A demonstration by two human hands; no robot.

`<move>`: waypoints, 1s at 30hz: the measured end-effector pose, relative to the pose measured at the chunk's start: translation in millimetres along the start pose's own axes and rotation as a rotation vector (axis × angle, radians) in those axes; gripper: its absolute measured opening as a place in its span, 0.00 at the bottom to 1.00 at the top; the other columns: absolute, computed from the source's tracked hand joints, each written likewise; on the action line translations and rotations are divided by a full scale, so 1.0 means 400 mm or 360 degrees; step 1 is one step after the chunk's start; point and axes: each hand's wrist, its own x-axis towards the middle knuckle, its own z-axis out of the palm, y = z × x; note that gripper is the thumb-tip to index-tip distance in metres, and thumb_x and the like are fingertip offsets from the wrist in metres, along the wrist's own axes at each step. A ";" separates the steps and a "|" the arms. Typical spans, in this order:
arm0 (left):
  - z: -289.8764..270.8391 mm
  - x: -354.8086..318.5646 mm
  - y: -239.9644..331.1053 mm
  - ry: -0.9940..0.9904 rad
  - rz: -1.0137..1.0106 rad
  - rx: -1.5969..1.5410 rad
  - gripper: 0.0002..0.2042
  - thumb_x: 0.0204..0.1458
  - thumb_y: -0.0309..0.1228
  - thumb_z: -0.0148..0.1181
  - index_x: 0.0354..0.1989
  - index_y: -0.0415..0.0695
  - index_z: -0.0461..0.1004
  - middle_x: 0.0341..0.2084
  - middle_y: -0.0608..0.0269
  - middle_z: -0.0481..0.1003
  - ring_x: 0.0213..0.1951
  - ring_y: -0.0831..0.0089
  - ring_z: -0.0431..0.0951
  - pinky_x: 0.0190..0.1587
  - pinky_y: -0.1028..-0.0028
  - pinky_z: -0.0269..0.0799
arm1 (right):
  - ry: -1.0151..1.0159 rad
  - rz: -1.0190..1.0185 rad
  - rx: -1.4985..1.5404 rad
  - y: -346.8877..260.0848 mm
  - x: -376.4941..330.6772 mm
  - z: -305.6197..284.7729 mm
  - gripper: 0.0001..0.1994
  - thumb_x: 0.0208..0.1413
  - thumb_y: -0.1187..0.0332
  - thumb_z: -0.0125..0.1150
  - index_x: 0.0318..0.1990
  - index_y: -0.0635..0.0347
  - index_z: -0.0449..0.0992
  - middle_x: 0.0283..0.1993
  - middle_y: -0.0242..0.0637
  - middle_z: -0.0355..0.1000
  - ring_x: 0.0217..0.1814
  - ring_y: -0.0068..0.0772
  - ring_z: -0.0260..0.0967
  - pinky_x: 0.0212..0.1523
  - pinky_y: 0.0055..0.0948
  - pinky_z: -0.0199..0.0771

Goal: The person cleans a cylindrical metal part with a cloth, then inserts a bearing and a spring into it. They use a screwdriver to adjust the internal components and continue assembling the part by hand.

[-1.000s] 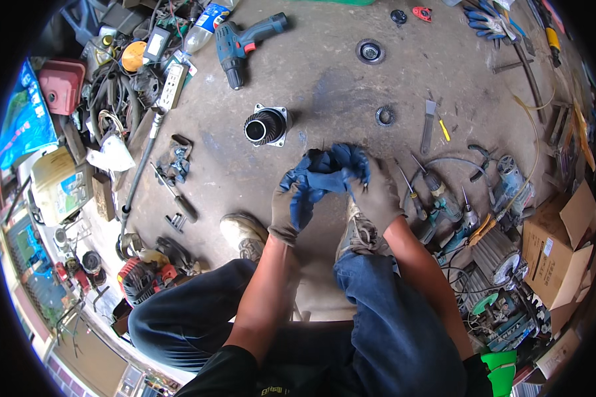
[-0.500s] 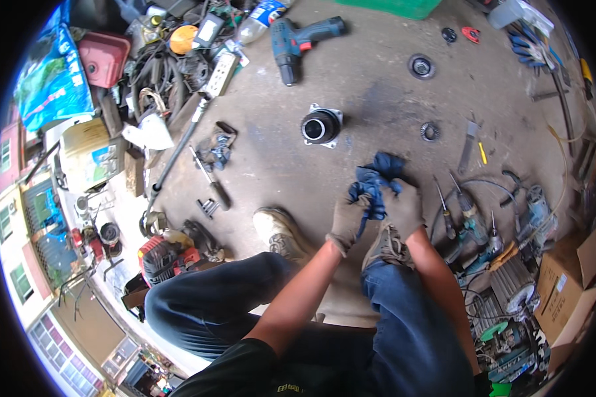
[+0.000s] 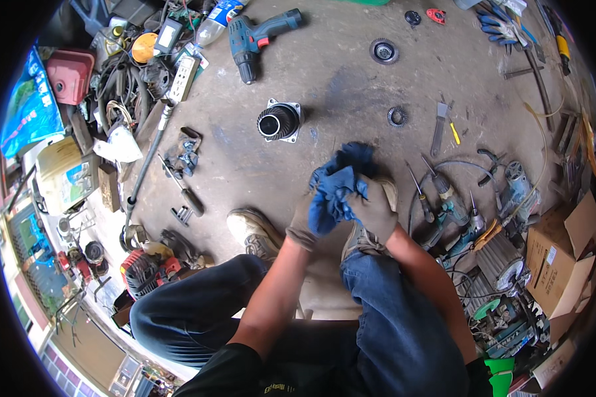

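Both my hands, in grey-brown gloves, hold a crumpled blue cloth (image 3: pixel 338 188) above my right shoe (image 3: pixel 361 241). My left hand (image 3: pixel 303 221) grips the cloth's left side, and my right hand (image 3: pixel 377 212) is closed on its right side. Whether anything is wrapped inside the cloth cannot be seen. Ahead and to the left, a dark cylindrical part with a spiral-toothed gear and square flange (image 3: pixel 278 122) stands on the concrete floor. A ring gear (image 3: pixel 397 116) and a round metal part with a central hole (image 3: pixel 384 51) lie farther right.
A cordless drill (image 3: pixel 255 40) lies at the far left, near a power strip (image 3: pixel 183 78). Screwdrivers (image 3: pixel 425 205), power tools and a cardboard box (image 3: pixel 556 258) crowd the right. At left are a red engine-like machine (image 3: pixel 142 271) and a long bar (image 3: pixel 146 159).
The cloth has been bunched and turned between my hands and spreads wider over my left glove. The whole view has shifted, so the floor items appear farther left.
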 end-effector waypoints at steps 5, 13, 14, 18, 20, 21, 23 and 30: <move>0.016 0.009 0.018 -0.0049 0.0105 -0.0178 0.19 0.70 0.36 0.44 0.67 0.48 0.65 0.60 0.60 0.74 0.53 0.66 0.78 0.56 0.66 0.74 | 0.0242 -0.0028 -0.1450 -0.036 0.011 -0.018 0.26 0.50 0.60 0.70 0.56 0.61 0.74 0.56 0.54 0.69 0.60 0.60 0.66 0.59 0.51 0.68; 0.026 -0.015 -0.038 -0.0039 0.0376 0.0188 0.23 0.70 0.39 0.47 0.69 0.42 0.62 0.63 0.57 0.70 0.62 0.66 0.71 0.68 0.65 0.62 | 0.0119 -0.0082 -0.2102 -0.016 0.021 0.039 0.33 0.52 0.63 0.58 0.65 0.71 0.67 0.75 0.61 0.48 0.77 0.67 0.42 0.74 0.67 0.35; 0.020 -0.008 -0.057 0.0116 0.0505 0.0478 0.21 0.70 0.37 0.47 0.67 0.41 0.63 0.61 0.57 0.71 0.61 0.67 0.72 0.67 0.67 0.63 | 0.0088 -0.0157 -0.2165 0.002 0.021 0.039 0.33 0.51 0.62 0.58 0.65 0.70 0.67 0.75 0.61 0.48 0.77 0.67 0.42 0.74 0.67 0.35; 0.025 -0.006 -0.085 0.0556 0.0621 0.1140 0.15 0.70 0.33 0.45 0.60 0.39 0.68 0.54 0.58 0.74 0.55 0.72 0.72 0.59 0.72 0.69 | -0.0047 -0.0191 -0.1951 -0.005 0.008 0.035 0.29 0.52 0.65 0.57 0.62 0.70 0.69 0.74 0.62 0.51 0.77 0.65 0.44 0.74 0.61 0.39; 0.033 -0.019 -0.068 0.0565 0.0442 0.1075 0.16 0.70 0.33 0.47 0.60 0.38 0.68 0.53 0.58 0.75 0.53 0.72 0.74 0.57 0.71 0.71 | -0.0031 -0.0351 -0.1646 -0.011 0.003 0.023 0.24 0.53 0.69 0.57 0.58 0.71 0.72 0.68 0.61 0.59 0.71 0.61 0.54 0.71 0.52 0.50; 0.028 -0.020 -0.059 0.0530 0.0418 0.1031 0.16 0.70 0.34 0.48 0.60 0.38 0.68 0.53 0.58 0.75 0.52 0.72 0.74 0.56 0.71 0.72 | -0.0005 -0.0544 -0.1588 -0.012 0.009 0.015 0.21 0.53 0.71 0.57 0.55 0.71 0.74 0.62 0.60 0.67 0.66 0.58 0.63 0.68 0.46 0.60; -0.033 0.003 -0.061 0.0297 0.0613 0.0882 0.17 0.69 0.35 0.50 0.60 0.39 0.69 0.51 0.59 0.76 0.48 0.73 0.77 0.52 0.73 0.75 | -0.0293 -0.0134 -0.0960 -0.052 0.009 -0.015 0.18 0.55 0.70 0.59 0.53 0.71 0.74 0.51 0.54 0.72 0.55 0.50 0.70 0.59 0.43 0.67; 0.008 -0.006 0.027 0.0189 0.0207 0.0721 0.23 0.70 0.44 0.49 0.65 0.40 0.66 0.49 0.58 0.78 0.45 0.75 0.79 0.43 0.76 0.77 | -0.0146 0.0385 0.1218 -0.079 -0.010 -0.028 0.28 0.71 0.46 0.44 0.60 0.63 0.72 0.51 0.37 0.74 0.55 0.32 0.69 0.61 0.37 0.66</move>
